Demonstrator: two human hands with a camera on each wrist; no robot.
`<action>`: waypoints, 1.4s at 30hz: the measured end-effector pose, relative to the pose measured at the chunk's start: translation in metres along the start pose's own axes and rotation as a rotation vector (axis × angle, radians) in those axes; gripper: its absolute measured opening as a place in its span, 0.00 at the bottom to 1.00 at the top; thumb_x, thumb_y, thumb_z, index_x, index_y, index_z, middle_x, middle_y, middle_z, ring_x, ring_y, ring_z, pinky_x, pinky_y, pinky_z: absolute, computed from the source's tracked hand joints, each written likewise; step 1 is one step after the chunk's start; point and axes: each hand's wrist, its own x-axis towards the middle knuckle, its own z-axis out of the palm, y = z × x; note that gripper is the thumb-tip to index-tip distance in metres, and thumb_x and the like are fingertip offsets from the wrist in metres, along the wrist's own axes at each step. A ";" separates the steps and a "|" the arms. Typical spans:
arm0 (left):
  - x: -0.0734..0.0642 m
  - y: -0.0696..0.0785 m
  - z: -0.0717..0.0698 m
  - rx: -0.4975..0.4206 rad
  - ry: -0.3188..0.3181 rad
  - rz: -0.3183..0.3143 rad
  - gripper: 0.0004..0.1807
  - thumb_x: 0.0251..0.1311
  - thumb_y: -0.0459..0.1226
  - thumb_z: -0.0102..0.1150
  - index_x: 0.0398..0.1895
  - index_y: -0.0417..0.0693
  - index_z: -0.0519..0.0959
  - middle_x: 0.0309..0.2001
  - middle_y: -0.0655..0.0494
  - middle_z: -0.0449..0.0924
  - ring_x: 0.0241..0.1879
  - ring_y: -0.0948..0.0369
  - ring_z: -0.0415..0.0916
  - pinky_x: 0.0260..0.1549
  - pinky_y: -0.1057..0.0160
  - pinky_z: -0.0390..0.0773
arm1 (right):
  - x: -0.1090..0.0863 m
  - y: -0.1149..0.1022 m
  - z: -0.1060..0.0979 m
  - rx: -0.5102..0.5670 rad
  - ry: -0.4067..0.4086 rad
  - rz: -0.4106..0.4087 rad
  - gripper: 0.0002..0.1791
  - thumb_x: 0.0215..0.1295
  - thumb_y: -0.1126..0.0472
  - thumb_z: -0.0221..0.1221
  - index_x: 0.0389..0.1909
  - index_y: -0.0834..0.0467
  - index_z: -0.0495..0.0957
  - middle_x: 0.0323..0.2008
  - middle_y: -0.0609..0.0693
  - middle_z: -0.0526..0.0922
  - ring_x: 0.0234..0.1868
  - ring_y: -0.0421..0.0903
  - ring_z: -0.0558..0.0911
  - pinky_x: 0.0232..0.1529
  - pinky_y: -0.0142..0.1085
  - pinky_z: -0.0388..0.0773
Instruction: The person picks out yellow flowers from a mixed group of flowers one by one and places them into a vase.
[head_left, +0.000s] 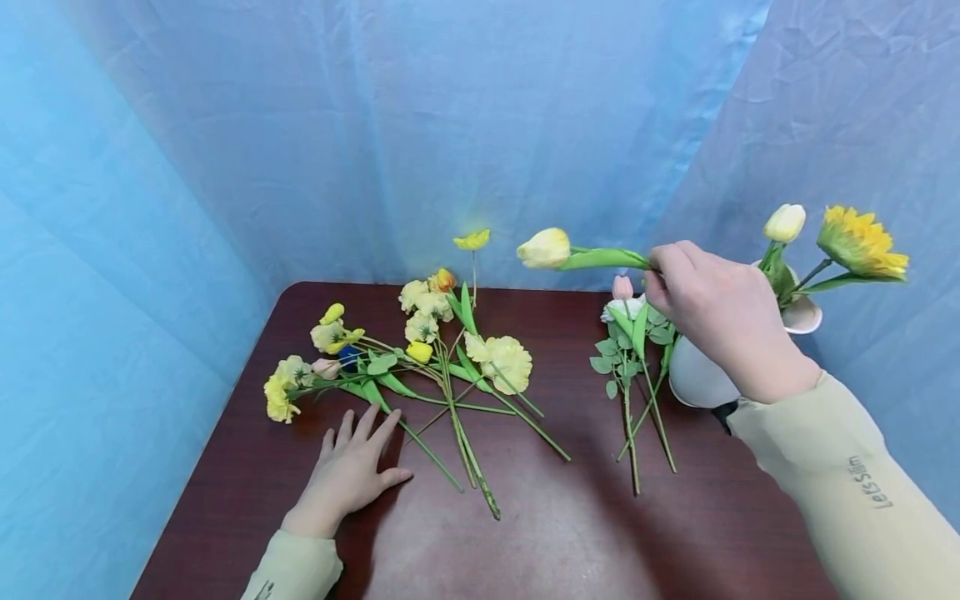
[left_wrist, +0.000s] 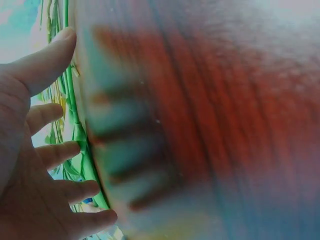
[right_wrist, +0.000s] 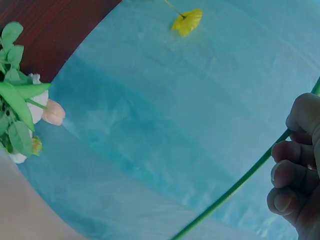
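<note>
My right hand (head_left: 723, 312) holds up a pale yellow tulip (head_left: 547, 249) by its stem, with the bloom pointing left. In the right wrist view, the thumb and curled fingers pinch the thin green stem (right_wrist: 227, 196). Behind that hand stands a white vase (head_left: 696, 377), partly hidden by the forearm; a white tulip (head_left: 785, 223) and a yellow sunflower (head_left: 862, 242) rise from it. My left hand (head_left: 348, 473) is at the tabletop with fingers spread, beside a heap of yellow flowers. Its fingertips are near a green stem (head_left: 431, 454), and nothing is gripped there.
Across the left and middle of the dark red table (head_left: 540, 533) lie several loose flowers, among them a large pale yellow bloom (head_left: 510, 365). A pink tulip (head_left: 622, 287) and leafy stems (head_left: 628, 417) lie left of the vase. Blue curtains (head_left: 450, 125) surround the table.
</note>
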 end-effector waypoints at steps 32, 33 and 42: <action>0.016 0.014 0.003 0.060 -0.002 0.178 0.36 0.64 0.48 0.69 0.72 0.43 0.72 0.75 0.35 0.62 0.75 0.37 0.57 0.73 0.42 0.58 | -0.074 0.061 -0.026 -0.059 -0.330 1.021 0.17 0.70 0.57 0.48 0.30 0.63 0.80 0.24 0.66 0.81 0.23 0.66 0.75 0.13 0.46 0.60; 0.017 0.015 0.002 0.059 -0.007 0.180 0.36 0.64 0.48 0.69 0.72 0.43 0.72 0.75 0.35 0.61 0.75 0.37 0.57 0.73 0.42 0.58 | -0.076 0.058 -0.027 -0.075 -0.314 1.029 0.17 0.71 0.57 0.47 0.30 0.63 0.80 0.24 0.66 0.80 0.23 0.66 0.75 0.14 0.48 0.61; 0.025 0.035 0.002 0.082 -0.063 0.210 0.38 0.67 0.53 0.64 0.74 0.43 0.70 0.77 0.37 0.60 0.76 0.36 0.54 0.74 0.42 0.56 | -0.094 0.022 -0.026 -0.135 0.057 0.787 0.16 0.73 0.61 0.51 0.31 0.69 0.77 0.22 0.65 0.77 0.17 0.58 0.69 0.19 0.47 0.57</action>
